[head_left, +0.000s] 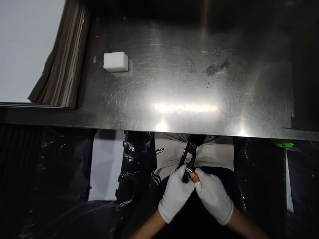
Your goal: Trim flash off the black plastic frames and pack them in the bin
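Observation:
Both hands wear white gloves and meet close to my body, below the front edge of the metal table [174, 83]. My left hand [176, 191] is closed on a black part [190, 154] with two arms that extends up toward the table edge. Beside it, my right hand [211, 192] has its bare thumb tip out of the glove, pressed near a small shiny metal piece [189, 170] at the lower end of the black part. The fingers of my right hand are closed; whether the metal piece is gripped by them or fixed to the part is unclear.
A white foam block [116, 62] lies on the table at the left. Farther left stands a thick stack of sheets [59, 59] with a white top. Below the table edge are a white sheet [107, 166], black plastic, and a green object [284, 144] at the right.

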Available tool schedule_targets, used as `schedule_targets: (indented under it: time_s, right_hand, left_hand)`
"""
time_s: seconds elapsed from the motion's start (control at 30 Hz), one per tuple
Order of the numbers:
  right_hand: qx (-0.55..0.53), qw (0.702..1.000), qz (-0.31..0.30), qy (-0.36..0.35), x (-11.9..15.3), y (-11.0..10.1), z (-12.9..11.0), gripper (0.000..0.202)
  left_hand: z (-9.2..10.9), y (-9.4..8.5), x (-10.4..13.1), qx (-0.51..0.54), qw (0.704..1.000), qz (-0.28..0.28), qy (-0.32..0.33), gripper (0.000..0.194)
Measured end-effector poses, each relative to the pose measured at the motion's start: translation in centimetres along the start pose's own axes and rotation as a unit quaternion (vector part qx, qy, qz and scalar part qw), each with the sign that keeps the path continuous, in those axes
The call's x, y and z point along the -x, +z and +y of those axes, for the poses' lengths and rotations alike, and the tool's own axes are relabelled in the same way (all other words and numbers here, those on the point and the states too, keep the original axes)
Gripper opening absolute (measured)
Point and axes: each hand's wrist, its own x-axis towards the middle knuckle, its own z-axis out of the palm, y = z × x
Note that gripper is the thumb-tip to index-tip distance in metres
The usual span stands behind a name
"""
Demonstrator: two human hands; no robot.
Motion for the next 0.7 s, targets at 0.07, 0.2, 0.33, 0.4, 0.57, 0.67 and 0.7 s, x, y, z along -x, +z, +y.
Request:
schedule_targets:
  time_s: [0.07, 0.2, 0.33, 0.4, 0.57, 0.67, 0.7]
  right_hand:
    - [-0.061, 0.998, 0.002, -0.027, 0.4, -0.8, 0.8, 0.057]
    - [-0.186, 0.98, -0.015, -0.065, 1.6, -3.1, 2.4, 0.059]
    - [-0.22, 0.974, -0.037, -0.045, 2.7, -3.8, 3.4, 0.056]
    - [-0.191, 0.98, -0.049, -0.04, 3.1, -3.4, 3.4, 0.058]
    - [-0.08, 0.995, -0.065, -0.01, 3.8, -2.4, 3.1, 0.065]
    - [-0.056, 0.996, -0.062, -0.008, 3.9, -2.4, 2.7, 0.062]
    - [-0.052, 0.997, -0.061, -0.009, 3.9, -2.5, 2.5, 0.06]
  left_hand:
    - [0.7, -1.0, 0.0, 0.006, 0.999, -0.032, 0.011, 0.018]
    - [1.7, -3.8, -0.4, 0.047, 0.985, -0.164, 0.028, 0.029]
    - [1.6, -4.4, -0.6, -0.015, 0.977, -0.203, 0.054, 0.023]
    - [1.4, -3.6, -0.3, -0.1, 0.979, -0.168, 0.064, 0.02]
    - [1.1, -1.6, 0.9, -0.369, 0.923, -0.037, 0.108, 0.034]
    - [1.3, -1.3, 1.2, -0.433, 0.892, -0.025, 0.126, 0.034]
    - [1.4, -1.2, 1.3, -0.444, 0.886, -0.024, 0.132, 0.032]
